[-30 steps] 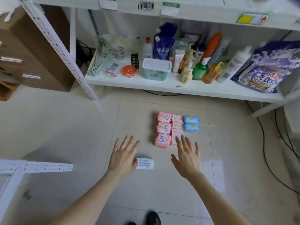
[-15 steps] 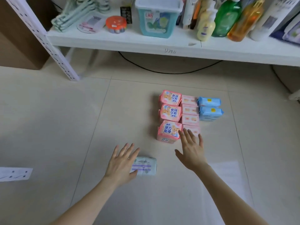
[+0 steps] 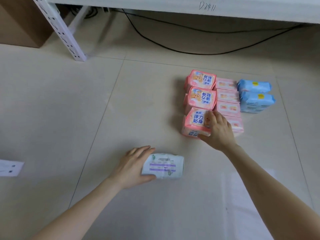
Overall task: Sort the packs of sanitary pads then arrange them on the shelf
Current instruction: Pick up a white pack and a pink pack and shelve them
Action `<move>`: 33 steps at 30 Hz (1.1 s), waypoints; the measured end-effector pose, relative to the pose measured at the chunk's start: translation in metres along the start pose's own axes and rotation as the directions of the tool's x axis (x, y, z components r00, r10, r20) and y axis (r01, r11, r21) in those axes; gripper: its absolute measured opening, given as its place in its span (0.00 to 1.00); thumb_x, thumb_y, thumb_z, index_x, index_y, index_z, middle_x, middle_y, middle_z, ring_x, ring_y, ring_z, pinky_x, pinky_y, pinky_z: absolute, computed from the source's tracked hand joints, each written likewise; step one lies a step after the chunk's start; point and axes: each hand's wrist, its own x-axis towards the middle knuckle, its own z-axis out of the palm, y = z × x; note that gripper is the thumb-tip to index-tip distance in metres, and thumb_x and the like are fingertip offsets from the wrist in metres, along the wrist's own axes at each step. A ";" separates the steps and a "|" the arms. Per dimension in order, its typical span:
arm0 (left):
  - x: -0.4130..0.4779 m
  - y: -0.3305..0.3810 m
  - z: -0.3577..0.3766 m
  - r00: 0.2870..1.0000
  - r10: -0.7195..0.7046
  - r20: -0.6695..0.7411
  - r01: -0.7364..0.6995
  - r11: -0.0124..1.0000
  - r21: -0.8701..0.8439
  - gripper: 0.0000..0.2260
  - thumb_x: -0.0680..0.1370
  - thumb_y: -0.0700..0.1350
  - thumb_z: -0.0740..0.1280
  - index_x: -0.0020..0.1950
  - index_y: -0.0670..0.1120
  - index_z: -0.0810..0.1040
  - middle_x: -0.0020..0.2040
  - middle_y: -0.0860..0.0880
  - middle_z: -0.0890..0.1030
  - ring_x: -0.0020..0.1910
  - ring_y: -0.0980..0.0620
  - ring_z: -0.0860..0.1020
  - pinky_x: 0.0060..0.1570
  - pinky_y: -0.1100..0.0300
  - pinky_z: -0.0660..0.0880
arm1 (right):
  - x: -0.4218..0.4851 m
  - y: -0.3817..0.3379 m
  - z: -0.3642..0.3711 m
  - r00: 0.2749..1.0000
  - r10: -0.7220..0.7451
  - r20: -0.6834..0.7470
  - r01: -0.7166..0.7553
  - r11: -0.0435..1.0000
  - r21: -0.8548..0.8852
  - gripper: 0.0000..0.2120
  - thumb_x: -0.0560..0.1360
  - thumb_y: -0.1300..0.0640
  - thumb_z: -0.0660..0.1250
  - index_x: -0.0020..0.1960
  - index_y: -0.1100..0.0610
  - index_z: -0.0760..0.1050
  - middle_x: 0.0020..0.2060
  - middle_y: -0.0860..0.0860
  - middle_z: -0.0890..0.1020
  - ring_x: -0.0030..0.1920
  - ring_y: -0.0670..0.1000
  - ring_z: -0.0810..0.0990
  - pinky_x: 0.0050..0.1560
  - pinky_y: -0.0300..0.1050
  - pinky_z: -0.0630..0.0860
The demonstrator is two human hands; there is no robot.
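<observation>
On the tiled floor lies a white pack with purple stripes (image 3: 163, 167); my left hand (image 3: 133, 166) grips its left end, thumb under the near side and fingers over the far side. Further right stands a sorted block: three pink packs in a column, the nearest pink pack (image 3: 194, 122) held by my right hand (image 3: 219, 131), thumb at its near corner and fingers on its top. Beside them lie several pale pink flat packs (image 3: 226, 96), then two blue packs (image 3: 255, 95) at the right.
The white shelf board (image 3: 173, 7) runs along the top, its perforated upright (image 3: 60, 30) at the left. Black cables (image 3: 173, 47) trail on the floor under the shelf. A brown cabinet (image 3: 20, 23) stands far left. A white bracket end (image 3: 10, 168) lies at the left edge.
The view has dropped and closed in on the floor. My left hand has wrapped around the white pack, and my right hand has reached forward onto the nearest pink pack.
</observation>
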 end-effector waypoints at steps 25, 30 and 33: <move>-0.032 0.024 -0.054 0.952 -0.307 -0.015 0.276 0.873 -0.403 0.28 0.64 0.50 0.79 0.61 0.49 0.75 0.54 0.54 0.79 0.50 0.51 0.79 0.48 0.58 0.74 | -0.035 -0.028 -0.070 0.967 0.251 0.045 -0.248 0.887 0.388 0.43 0.57 0.48 0.82 0.66 0.57 0.66 0.57 0.52 0.71 0.57 0.53 0.74 0.52 0.47 0.74; -0.060 0.062 -0.133 0.930 -0.367 -0.014 0.328 0.847 -0.419 0.27 0.63 0.51 0.79 0.60 0.51 0.76 0.53 0.55 0.80 0.50 0.51 0.79 0.49 0.58 0.74 | -0.055 -0.049 -0.154 0.960 0.261 0.102 -0.281 0.885 0.371 0.43 0.58 0.46 0.81 0.66 0.56 0.66 0.58 0.51 0.71 0.58 0.54 0.74 0.55 0.55 0.77; -0.079 0.088 -0.188 0.934 -0.357 -0.016 0.319 0.853 -0.412 0.27 0.62 0.51 0.79 0.59 0.51 0.76 0.53 0.56 0.80 0.49 0.52 0.78 0.47 0.59 0.72 | -0.065 -0.065 -0.214 0.963 0.243 0.113 -0.268 0.887 0.375 0.42 0.58 0.47 0.81 0.66 0.56 0.67 0.59 0.51 0.71 0.58 0.54 0.74 0.56 0.56 0.77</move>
